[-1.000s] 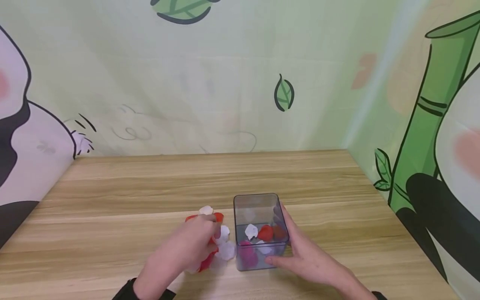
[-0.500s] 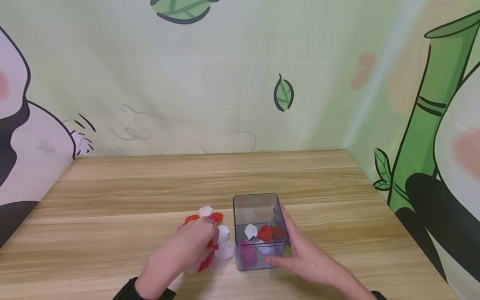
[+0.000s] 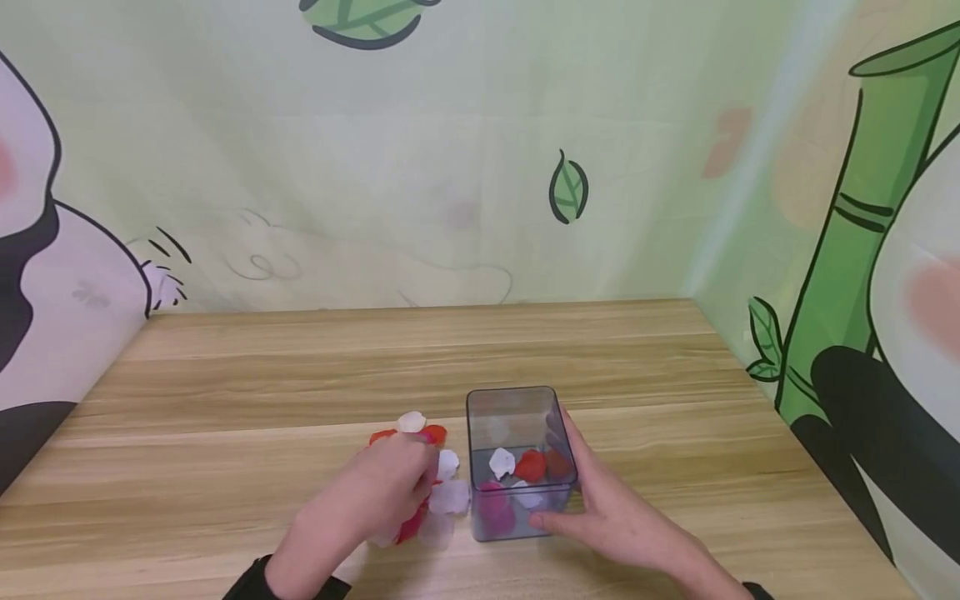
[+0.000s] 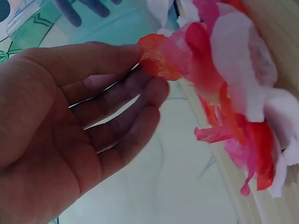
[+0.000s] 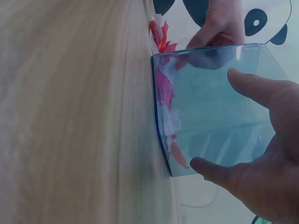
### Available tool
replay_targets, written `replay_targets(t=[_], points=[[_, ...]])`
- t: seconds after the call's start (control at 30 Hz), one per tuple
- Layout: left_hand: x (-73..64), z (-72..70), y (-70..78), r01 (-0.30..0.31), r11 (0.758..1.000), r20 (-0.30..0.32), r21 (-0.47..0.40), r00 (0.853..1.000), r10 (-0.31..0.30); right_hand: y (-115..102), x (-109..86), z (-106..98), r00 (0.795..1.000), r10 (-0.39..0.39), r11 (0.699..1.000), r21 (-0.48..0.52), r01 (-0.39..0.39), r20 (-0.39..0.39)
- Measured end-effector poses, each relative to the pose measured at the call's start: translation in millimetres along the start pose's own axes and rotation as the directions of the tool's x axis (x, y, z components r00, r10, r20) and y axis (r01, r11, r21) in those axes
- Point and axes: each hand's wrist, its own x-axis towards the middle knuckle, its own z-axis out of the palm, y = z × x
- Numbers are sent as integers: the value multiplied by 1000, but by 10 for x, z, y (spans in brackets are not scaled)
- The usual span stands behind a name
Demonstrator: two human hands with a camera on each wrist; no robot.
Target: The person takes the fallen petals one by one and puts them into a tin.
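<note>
My left hand [image 3: 390, 483] is low over a pile of artificial flower petals [image 3: 450, 497], coloured white, red and pink. In the left wrist view its thumb and index finger pinch an orange-red petal [image 4: 159, 58] at the pile's edge, while the other fingers are loosely bent. From the head view that petal is hidden beneath the hand. My right hand [image 3: 611, 517] grips a clear, grey-tinted open plastic box [image 3: 517, 400], thumb at the front and fingers along the right side. Several petals lie on the box's bottom, among them a red petal [image 3: 531, 465] and a white petal [image 3: 502, 462].
Both the box and the pile rest on a wood-grain table [image 3: 300, 358], the pile just left of the box. A printed cloth backdrop [image 3: 450, 167] with pandas, leaves and bamboo stands behind the table and along its sides.
My left hand has shifted slightly within the pile, and petals beside it have moved a little. The right hand and the box have stayed in place.
</note>
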Motion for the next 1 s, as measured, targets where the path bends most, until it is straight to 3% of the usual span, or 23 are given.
replay_targets(t=[0.33, 0.53, 0.73, 0.83, 1.0], points=[[-42, -153, 39, -40, 997, -77, -73, 996, 34, 12, 2, 3, 1000, -14, 1000, 17, 14, 2], [-45, -193, 60, -97, 994, -184, -50, 979, 86, 10, -5, 4, 1000, -9, 1000, 13, 9, 1], [-56, -227, 62, -98, 993, -246, -67, 966, 79, 10, -10, 3, 1000, 5, 1000, 0, -5, -1], [-57, -235, 53, -80, 992, -242, -92, 969, 56, 11, -9, 5, 1000, 4, 1000, -3, -4, -3], [-51, -224, 36, -35, 993, -175, -110, 984, 15, 13, -8, 7, 1000, 3, 1000, -5, -3, -4]])
